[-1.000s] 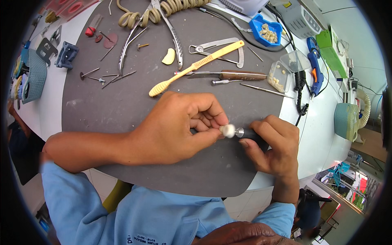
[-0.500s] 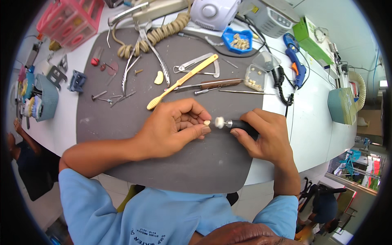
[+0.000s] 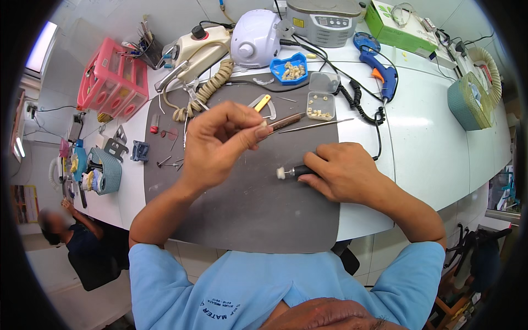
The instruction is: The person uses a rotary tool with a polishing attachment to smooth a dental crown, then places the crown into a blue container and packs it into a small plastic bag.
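My left hand (image 3: 217, 140) is raised over the grey mat, thumb and fingertips pinching a small cream tooth crown (image 3: 263, 124). Lower and to the right, my right hand (image 3: 346, 170) grips a black rotary handpiece (image 3: 302, 170). A white polishing wheel (image 3: 281, 173) on its tip points left, well apart from the crown. Behind the left hand lie a yellow toothbrush (image 3: 263, 102), mostly hidden, and a knife with a brown handle (image 3: 289, 119). A thin metal tool (image 3: 313, 126) lies just beyond the right hand.
A blue tray (image 3: 276, 65) and a clear box (image 3: 320, 117) hold tooth pieces. Behind stand a white control unit (image 3: 256, 36) and a grey machine (image 3: 322, 27). A blue glue gun (image 3: 379, 69) lies at right, a pink drawer unit (image 3: 104, 82) at left. Another person (image 3: 82, 234) sits far left.
My left hand has lifted away from the polishing wheel with the crown. The right hand stays low with the handpiece, and the wheel, blurred before, now looks sharp. The view has shifted.
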Available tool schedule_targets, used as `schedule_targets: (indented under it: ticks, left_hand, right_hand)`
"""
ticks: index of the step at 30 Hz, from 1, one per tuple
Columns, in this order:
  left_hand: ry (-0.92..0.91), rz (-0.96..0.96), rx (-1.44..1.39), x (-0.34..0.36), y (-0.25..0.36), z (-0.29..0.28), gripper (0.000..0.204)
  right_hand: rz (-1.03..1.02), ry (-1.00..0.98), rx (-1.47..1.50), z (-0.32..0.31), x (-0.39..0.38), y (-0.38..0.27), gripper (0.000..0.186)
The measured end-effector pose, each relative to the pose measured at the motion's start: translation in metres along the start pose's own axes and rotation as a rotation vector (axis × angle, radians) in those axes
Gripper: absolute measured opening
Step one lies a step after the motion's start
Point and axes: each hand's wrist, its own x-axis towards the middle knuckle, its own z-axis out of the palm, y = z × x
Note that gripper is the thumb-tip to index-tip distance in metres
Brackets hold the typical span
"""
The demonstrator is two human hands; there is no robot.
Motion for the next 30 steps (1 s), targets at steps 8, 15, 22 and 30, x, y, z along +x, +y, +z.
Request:
schedule_targets:
  ticks: [8, 15, 22, 30]
  left_hand:
    - [-0.154, 0.172, 0.314, 0.069, 0.001, 0.030, 0.012]
    - [-0.204, 0.185, 0.495, 0.095, -0.031, 0.048, 0.015]
    - [-0.172, 0.223, 0.586, 0.095, -0.049, 0.057, 0.015]
    - [-0.193, 0.276, 0.654, 0.093, -0.055, 0.061, 0.015]
  right_hand:
    - [-0.126, 0.137, 0.075, 0.002, -0.013, 0.010, 0.035]
    - [-0.241, 0.188, 0.038, 0.004, -0.017, 0.011, 0.040]
    - [-0.249, 0.081, 0.030, -0.001, -0.016, 0.009, 0.056]
    - [-0.267, 0.104, 0.031, -0.002, -0.014, 0.010, 0.044]
